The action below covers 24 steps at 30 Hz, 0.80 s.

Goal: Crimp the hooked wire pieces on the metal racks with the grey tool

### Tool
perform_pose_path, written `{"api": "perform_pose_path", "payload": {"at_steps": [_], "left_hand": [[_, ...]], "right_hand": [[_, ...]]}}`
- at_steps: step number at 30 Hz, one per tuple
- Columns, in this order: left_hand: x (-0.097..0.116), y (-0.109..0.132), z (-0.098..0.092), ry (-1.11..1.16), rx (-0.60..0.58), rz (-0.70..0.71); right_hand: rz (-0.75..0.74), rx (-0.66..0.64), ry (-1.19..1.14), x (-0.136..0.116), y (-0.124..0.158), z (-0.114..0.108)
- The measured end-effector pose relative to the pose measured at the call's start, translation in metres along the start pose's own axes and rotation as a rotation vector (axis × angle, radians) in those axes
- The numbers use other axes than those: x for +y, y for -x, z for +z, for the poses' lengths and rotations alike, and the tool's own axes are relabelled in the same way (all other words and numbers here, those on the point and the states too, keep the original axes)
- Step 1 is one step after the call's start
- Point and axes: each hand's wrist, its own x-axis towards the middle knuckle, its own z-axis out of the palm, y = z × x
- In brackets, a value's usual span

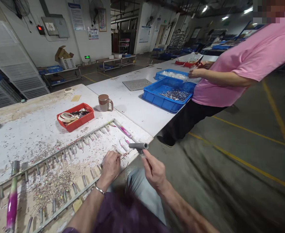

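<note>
A long metal rack [84, 137] with two rails lies on the table, with small grey pegs and thin wire hooks along both rails. Its end bars are stained magenta [12, 207]. My left hand [111, 165], a metal bangle on its wrist, is at the near rail's right end. Its fingers are curled down by some thin wires [123, 154]; what they grip is hidden. At the rack's near right corner my right hand [154, 170] is closed just under a grey hollow tube [138, 146], which points past the table edge. The exact joint is covered by my fingers.
Small metallic bits [52, 187] are scattered over the tabletop. Beyond the rack are a red tray [75, 124] with tape rolls and a brown mug [104, 103]. Blue trays [157, 100] stand farther right, beside a person in a pink shirt [220, 81] handling something.
</note>
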Motion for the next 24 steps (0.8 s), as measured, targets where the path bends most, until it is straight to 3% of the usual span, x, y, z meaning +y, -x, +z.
{"api": "perform_pose_path", "payload": {"at_steps": [3,6,11,16,21,24], "left_hand": [[0.000,0.000,0.000,-0.018,0.010,0.013],[0.001,0.000,-0.002,-0.026,0.013,0.025],[0.003,-0.001,-0.004,-0.029,-0.007,0.017],[0.001,0.000,-0.001,-0.035,0.023,0.039],[0.001,0.000,-0.002,-0.034,0.015,0.033],[0.001,-0.001,-0.003,-0.021,0.029,0.032]], "right_hand": [[-0.018,-0.088,0.060,-0.001,0.003,0.005],[0.060,-0.187,0.081,-0.003,0.006,0.006],[0.070,-0.020,-0.030,-0.002,0.011,0.006],[0.160,-0.242,0.061,-0.001,0.007,0.007],[0.077,-0.012,-0.050,-0.004,0.000,0.003],[0.039,-0.126,0.025,-0.006,0.003,0.008]]}}
